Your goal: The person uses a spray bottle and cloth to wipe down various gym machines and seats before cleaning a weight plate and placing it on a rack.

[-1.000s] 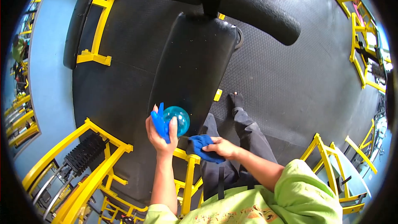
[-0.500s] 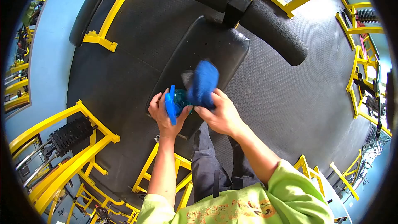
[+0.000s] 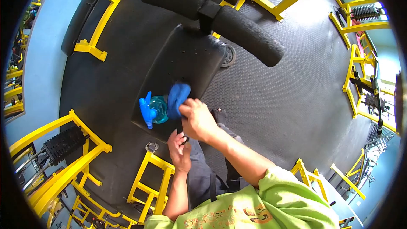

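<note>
A blue cloth (image 3: 178, 97), smeared by motion, is gripped in my right hand (image 3: 198, 120) above the near part of a black padded bench (image 3: 182, 59). My left hand (image 3: 180, 152) is just below it, near the bench's close end, with its fingers loosely bent and apart beside a small dark patch. To the left of the cloth, a spray bottle (image 3: 160, 109) with a blue trigger head and a clear teal body stands on the pad, untouched by either hand.
Black foam rollers (image 3: 248, 36) cross beyond the bench's far end, and a round weight plate (image 3: 229, 55) shows beside it. Yellow machine frames (image 3: 95, 38) stand around, one with a weight stack (image 3: 65, 142) at left. Black textured matting (image 3: 271, 101) covers the floor.
My left hand has let go of the spray bottle, now standing on the bench, and moved down toward me. My right hand has brought the blue cloth lower. The view has shifted.
</note>
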A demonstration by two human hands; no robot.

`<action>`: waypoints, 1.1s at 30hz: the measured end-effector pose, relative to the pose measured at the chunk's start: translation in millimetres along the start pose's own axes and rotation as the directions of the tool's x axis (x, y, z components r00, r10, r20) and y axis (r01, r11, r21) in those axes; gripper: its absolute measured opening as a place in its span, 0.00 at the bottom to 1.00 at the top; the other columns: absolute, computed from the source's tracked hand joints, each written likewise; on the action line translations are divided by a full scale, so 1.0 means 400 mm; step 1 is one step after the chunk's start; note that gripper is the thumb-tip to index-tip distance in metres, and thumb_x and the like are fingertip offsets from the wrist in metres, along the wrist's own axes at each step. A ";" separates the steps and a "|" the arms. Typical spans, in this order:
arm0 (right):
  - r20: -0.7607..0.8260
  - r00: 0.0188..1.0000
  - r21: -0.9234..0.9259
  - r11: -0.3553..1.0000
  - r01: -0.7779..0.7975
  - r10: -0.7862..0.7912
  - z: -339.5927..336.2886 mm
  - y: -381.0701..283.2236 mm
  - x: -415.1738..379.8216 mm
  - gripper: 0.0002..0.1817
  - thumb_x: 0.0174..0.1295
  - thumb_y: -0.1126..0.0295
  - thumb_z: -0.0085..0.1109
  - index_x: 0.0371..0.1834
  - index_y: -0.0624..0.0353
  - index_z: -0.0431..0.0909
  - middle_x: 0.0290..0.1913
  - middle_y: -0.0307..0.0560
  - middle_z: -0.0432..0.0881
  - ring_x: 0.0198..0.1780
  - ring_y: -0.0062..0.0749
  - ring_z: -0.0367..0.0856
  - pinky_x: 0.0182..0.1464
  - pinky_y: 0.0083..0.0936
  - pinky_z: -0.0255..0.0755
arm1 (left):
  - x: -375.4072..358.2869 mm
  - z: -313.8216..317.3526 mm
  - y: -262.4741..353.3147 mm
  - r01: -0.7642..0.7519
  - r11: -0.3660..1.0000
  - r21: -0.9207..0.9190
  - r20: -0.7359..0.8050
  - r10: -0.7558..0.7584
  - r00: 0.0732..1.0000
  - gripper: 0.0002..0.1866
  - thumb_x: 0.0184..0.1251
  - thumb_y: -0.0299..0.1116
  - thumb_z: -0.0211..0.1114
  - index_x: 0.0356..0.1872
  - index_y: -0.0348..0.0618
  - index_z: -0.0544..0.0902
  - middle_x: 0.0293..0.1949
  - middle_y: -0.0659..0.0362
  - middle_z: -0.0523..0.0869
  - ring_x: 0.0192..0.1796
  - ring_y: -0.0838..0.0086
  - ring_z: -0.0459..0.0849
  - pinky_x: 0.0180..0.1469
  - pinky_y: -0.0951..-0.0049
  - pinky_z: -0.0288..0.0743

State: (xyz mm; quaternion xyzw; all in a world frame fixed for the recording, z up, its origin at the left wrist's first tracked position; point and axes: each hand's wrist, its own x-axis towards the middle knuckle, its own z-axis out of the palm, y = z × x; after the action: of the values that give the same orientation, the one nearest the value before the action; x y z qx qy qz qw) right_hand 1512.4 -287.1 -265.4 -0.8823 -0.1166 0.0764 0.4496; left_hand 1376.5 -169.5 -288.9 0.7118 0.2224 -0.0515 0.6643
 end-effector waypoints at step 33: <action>0.682 0.660 0.506 0.449 -0.736 0.315 -0.507 0.316 -0.417 0.12 0.64 0.69 0.52 0.45 0.63 0.80 0.42 0.42 0.83 0.45 0.31 0.80 0.50 0.32 0.76 | -0.198 0.563 0.230 -0.252 0.695 0.673 0.232 0.126 0.965 0.24 0.70 0.54 0.54 0.37 0.40 0.81 0.32 0.46 0.83 0.33 0.46 0.83 0.33 0.50 0.77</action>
State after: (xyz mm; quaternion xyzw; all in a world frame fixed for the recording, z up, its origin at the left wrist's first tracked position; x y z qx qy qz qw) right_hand 1417.9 -561.9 -244.5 -0.5490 0.1075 0.4808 0.6752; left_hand 1391.0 -408.9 -200.2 0.9213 0.0552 -0.1221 0.3649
